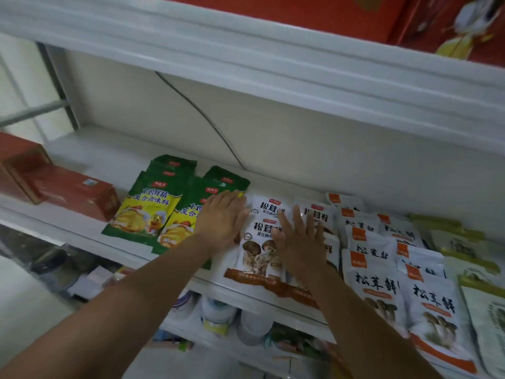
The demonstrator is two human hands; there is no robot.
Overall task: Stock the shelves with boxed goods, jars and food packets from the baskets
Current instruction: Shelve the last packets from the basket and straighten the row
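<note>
We take the white mushroom packets (259, 250) as the reference. They are flat, glossy rectangular pouches printed with brown mushrooms and a brown band along the bottom edge. They lie overlapped in rows on the smooth white shelf (103, 151), and the nearest ones overhang its front lip.

The right hand (299, 239) rests palm-down on these packets. Its fingers are straight and spread, so the grip is apart and holds nothing. The left hand (222, 220) lies palm-down at the reference's left edge, across the seam with the green packets (153, 209). Its fingers are straight and close together, so this grip is also apart and clasps nothing.

The green packets, left of the reference, are shiny green-and-yellow pouches overlapped like shingles. Further left stand red boxes (73, 192), rectangular with sharp corners. Right of the reference lie orange-labelled packets (382, 285), white and glossy, overlapped in rows.

Behind the reference, a thin black cable (202, 116) curves down the matte back panel. Below the reference we see round white tubs (218, 315), which are blurred.
</note>
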